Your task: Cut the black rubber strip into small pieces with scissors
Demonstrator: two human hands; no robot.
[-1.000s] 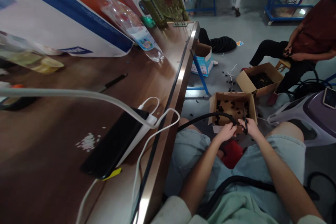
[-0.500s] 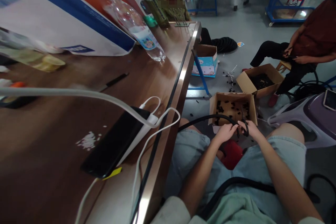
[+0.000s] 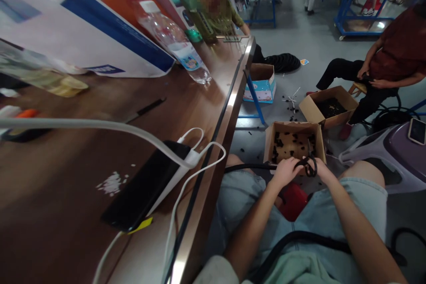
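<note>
Workshop floor (image 3: 293, 37): grey, with a blue-framed trolley (image 3: 359, 34) at 1 o'clock. Clock centred on the wearer's hands, 12 at the top of the view.
Wooden table (image 3: 80, 155): metal-edged, 8 to 10 o'clock; plastic water bottle (image 3: 191, 60) stands on it at 10.
Black tube (image 3: 251, 166): comes in from 9 o'clock and runs into the left hand; a short dark length shows between the hands. Its end cannot be made out.
Left hand (image 3: 285, 172): closed round the tube.
Right hand (image 3: 320, 171): fingers gripping the handles of black-handled scissors (image 3: 309, 157), tip towards 12. Whether the blades are parted is too small to tell.
Open carton (image 3: 269, 144): 11 to 12 o'clock, just beyond the hands; small black pieces (image 3: 278, 143) scattered over its bottom.
Second carton (image 3: 311, 107): 1 o'clock, dark pieces inside, near a seated co-worker (image 3: 401, 53).
Lap: thick black tubing (image 3: 309, 236) across it at 6 o'clock; any join with the held length is not visible.
Step in hand: by judgement, snipping the tube into short bits above the carton.
Next move: probably calls for the left hand keeping the tube firm, fingertips clear of the blades, and the right hand squeezing the handles square across it.
</note>
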